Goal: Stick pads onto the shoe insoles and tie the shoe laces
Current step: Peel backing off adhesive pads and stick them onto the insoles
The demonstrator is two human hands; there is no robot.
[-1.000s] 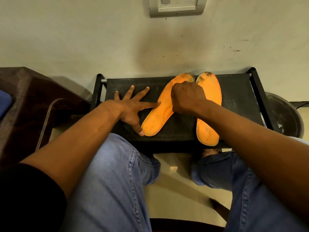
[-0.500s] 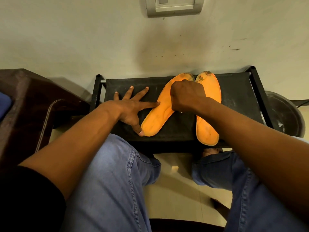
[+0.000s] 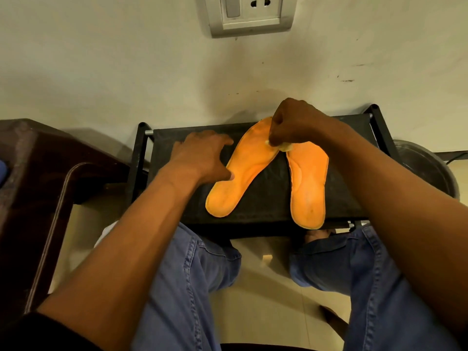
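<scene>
Two orange insoles lie on a black rack top. The left insole slants with its heel toward me; the right insole lies nearly straight. My right hand hovers over their toe ends, fingers curled, pinching a small pale yellow pad that touches the insoles there. My left hand rests on the rack beside the left insole, fingers loosely bent, thumb touching the insole's edge. No shoes or laces are in sight.
A dark wooden piece of furniture stands at the left. A round metal bin sits at the right of the rack. A wall socket plate is on the wall ahead. My knees in jeans are under the rack's front edge.
My right hand has lifted toward the toe ends, and a pale pad shows in its fingers. My left hand's spread fingers have drawn together. The camera has tilted up.
</scene>
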